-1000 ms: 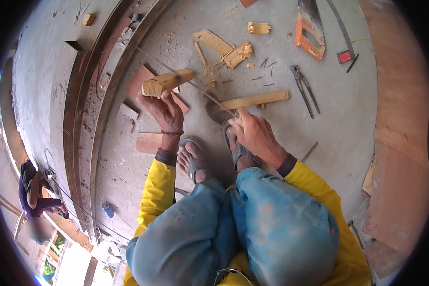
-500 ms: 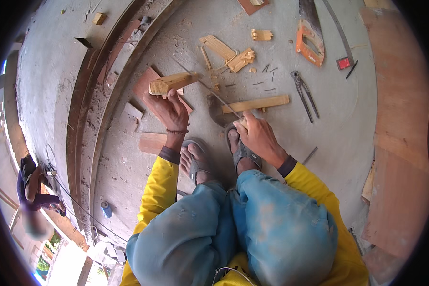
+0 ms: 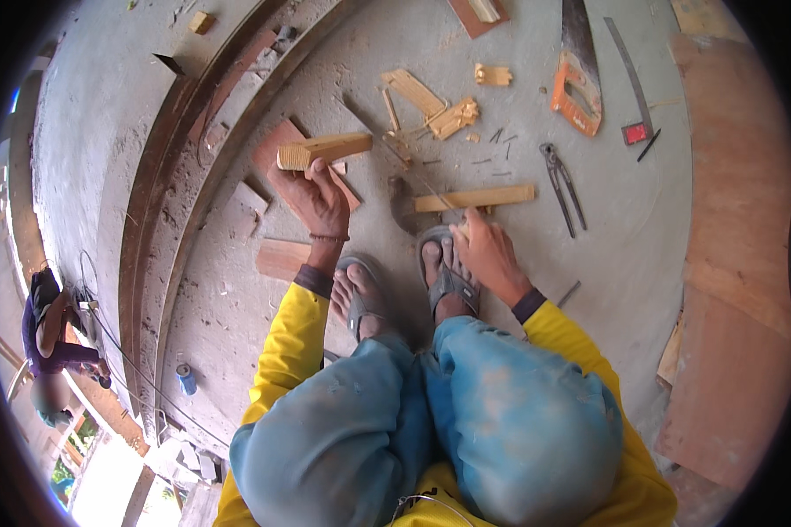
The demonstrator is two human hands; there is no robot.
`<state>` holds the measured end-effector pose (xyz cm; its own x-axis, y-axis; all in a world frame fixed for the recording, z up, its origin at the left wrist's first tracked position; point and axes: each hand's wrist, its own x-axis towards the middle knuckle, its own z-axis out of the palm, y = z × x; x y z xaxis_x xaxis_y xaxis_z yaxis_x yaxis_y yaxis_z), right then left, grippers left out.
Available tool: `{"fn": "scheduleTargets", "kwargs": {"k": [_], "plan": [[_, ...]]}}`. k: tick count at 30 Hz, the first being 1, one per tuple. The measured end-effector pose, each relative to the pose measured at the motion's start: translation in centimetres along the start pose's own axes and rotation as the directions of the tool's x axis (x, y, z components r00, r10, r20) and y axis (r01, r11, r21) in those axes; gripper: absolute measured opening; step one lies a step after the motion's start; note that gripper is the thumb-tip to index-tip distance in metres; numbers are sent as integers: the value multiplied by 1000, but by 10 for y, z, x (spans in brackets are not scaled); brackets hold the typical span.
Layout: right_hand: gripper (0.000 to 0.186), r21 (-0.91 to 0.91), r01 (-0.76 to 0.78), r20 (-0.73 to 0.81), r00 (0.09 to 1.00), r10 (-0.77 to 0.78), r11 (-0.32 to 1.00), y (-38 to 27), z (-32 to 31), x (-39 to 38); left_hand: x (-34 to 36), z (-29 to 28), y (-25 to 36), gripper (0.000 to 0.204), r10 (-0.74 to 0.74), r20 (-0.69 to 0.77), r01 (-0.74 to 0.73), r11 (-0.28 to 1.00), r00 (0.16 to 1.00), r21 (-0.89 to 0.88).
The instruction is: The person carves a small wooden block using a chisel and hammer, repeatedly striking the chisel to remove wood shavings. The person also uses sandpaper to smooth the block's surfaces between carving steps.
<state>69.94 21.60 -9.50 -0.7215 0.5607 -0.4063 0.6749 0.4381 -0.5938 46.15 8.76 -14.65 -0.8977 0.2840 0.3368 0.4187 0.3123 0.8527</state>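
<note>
My left hand point(image 3: 321, 198) grips a short wooden piece point(image 3: 325, 151), raised with its cut end toward the left. My right hand point(image 3: 483, 246) is closed on the handle of a long, thin metal tool point(image 3: 435, 193), which slants up-left behind the wooden piece; whether they touch I cannot tell. Below this, between my hands and beyond my sandalled feet, lies a tool with a dark head point(image 3: 402, 204) and straight wooden handle point(image 3: 492, 195). Pink board offcuts point(image 3: 281, 256) lie by my left hand. Pincers point(image 3: 562, 189) rest right of my right hand.
Handsaw point(image 3: 576, 97), metal strip point(image 3: 628, 70), wood scraps point(image 3: 448, 119) and nails lie ahead. Large boards point(image 3: 729, 220) line the right. Long raised rails point(image 3: 149, 246) curve along the left, near a blue can point(image 3: 185, 379) and cables. A co-worker point(image 3: 53, 342) is at far left.
The thin tool has slid down and right in my right hand's grip, its far end drawing back toward the wooden piece. My left hand still holds the piece. The view has shifted slightly.
</note>
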Motion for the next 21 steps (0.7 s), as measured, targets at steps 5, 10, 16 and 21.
{"fn": "scheduleTargets", "kwargs": {"k": [5,10,16,21], "plan": [[29,17,78,-40,996,-78,997,-12,0,-13,4,-4,6,41,-126,86,131,989,988,-61],[28,-17,195,-73,978,-195,981,-31,-1,4,3,7,27,44,-247,-16,241,956,969,-166],[25,-22,190,-36,981,-191,981,-49,-11,0,6,1,13,36,-213,8,214,977,977,-27],[25,-71,202,-93,974,-208,977,-23,-4,6,0,8,41,41,-45,25,32,918,999,395]]}}
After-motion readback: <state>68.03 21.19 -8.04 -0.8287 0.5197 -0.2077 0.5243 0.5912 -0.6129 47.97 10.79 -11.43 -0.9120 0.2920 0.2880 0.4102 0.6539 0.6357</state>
